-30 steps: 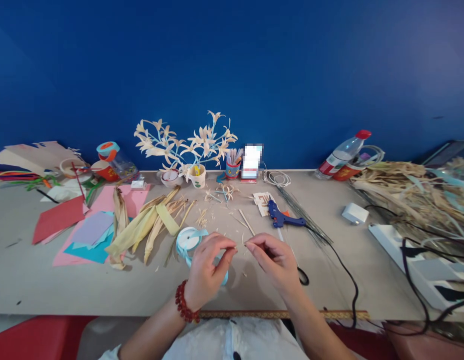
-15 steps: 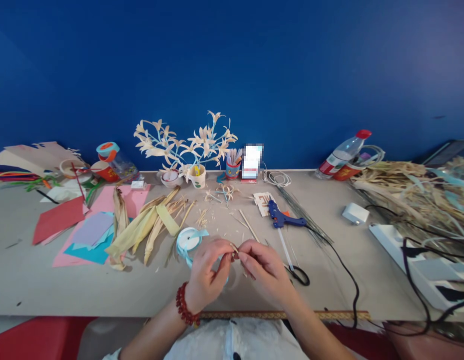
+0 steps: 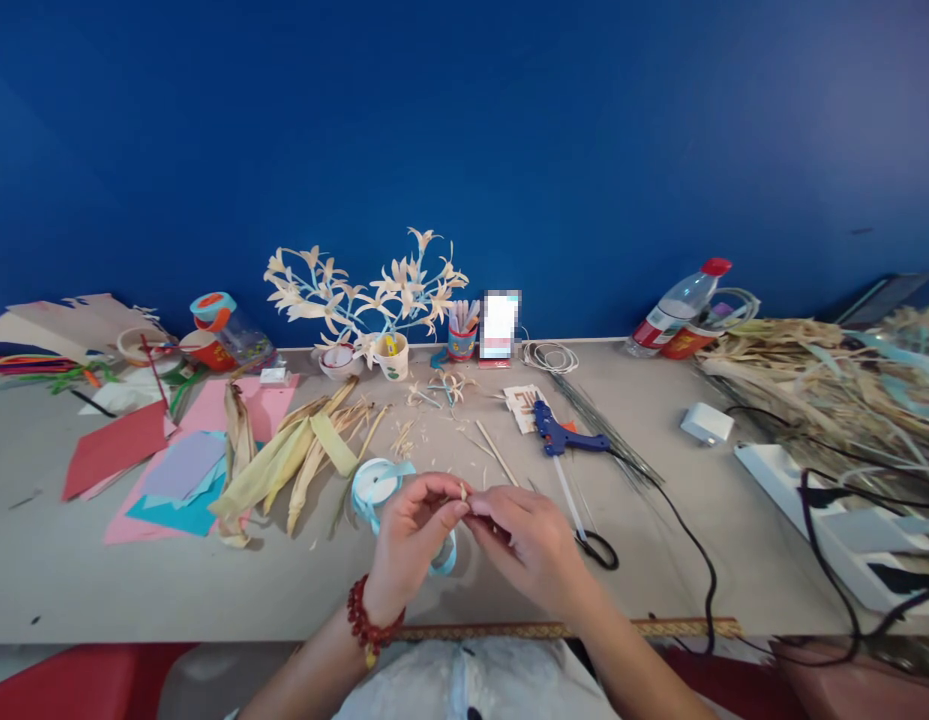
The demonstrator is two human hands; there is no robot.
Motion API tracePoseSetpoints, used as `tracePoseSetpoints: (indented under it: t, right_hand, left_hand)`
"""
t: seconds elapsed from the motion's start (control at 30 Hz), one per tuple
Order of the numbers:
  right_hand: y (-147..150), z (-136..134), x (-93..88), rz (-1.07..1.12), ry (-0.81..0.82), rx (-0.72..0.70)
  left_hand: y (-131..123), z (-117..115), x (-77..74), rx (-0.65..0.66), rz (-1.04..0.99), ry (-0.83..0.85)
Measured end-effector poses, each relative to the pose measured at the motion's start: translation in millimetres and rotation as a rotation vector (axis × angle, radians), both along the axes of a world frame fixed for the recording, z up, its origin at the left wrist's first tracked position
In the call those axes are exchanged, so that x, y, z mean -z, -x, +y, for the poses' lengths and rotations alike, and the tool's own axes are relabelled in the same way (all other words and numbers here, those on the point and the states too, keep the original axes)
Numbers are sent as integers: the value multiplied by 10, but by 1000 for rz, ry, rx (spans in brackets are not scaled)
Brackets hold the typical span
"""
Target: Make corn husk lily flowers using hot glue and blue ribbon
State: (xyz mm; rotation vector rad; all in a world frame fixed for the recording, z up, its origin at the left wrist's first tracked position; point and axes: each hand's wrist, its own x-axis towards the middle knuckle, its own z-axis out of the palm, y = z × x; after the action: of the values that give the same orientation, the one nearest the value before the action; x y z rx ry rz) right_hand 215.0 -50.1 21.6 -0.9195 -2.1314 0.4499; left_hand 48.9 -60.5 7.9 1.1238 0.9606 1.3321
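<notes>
Over the front middle of the table, my left hand (image 3: pixel 415 535) and my right hand (image 3: pixel 535 540) meet fingertip to fingertip. Both pinch a small pale piece of corn husk (image 3: pixel 463 491); most of it is hidden by the fingers. A roll of light blue ribbon (image 3: pixel 376 482) lies just beyond my left hand, and a loop of the ribbon shows under that wrist. Beside my right hand are black-handled scissors (image 3: pixel 600 550), partly covered. The blue glue gun (image 3: pixel 565 436) lies behind them, with a clear glue stick (image 3: pixel 570 497) pointing toward me.
Dried corn husks (image 3: pixel 299 455) and coloured paper (image 3: pixel 115 445) spread at left. Husk flowers stand in a white cup (image 3: pixel 393 360) at the back. Wires (image 3: pixel 606 425), a white adapter (image 3: pixel 707 424), a power strip (image 3: pixel 779 490) with black cords and a husk pile (image 3: pixel 801 370) lie at right.
My right hand has turned further over, its fingers now folded against the left fingertips. The husk piece now points up between the fingers. More of the ribbon loop shows below my left hand.
</notes>
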Motion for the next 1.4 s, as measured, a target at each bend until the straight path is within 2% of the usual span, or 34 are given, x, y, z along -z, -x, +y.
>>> tracePoseSetpoints:
  t: [0.13,0.27,0.4,0.6,0.77,0.97,1.13,1.3,1.4]
  right_hand:
    - [-22,-1,-36,69,87,33]
    - [-46,3,-97,81,130,31]
    - [-72,7,-127,74,108,28]
    - [-98,42,-101,101,-7,16]
    - [-104,67,-79,175,129,-59]
    - [-88,48,-94,199,249,-40]
    - [-61,24,-96,130,152,32]
    - [-42,-2,-61,73,-42,95]
    - [-33,-30,-47,31,-71,128]
  left_hand:
    - [19,-11,-20,-22,59,-78]
    - [30,6,-64,14,108,-71]
    - [27,24,-94,60,81,23]
    - [22,19,-121,218,-10,178]
    - [25,22,-106,273,-44,186]
    - [25,1,-73,248,-63,160]
    - [-8,-11,-50,184,-92,168]
    - [-25,-5,7,117,-124,180]
    - [-29,2,-3,68,-149,181]
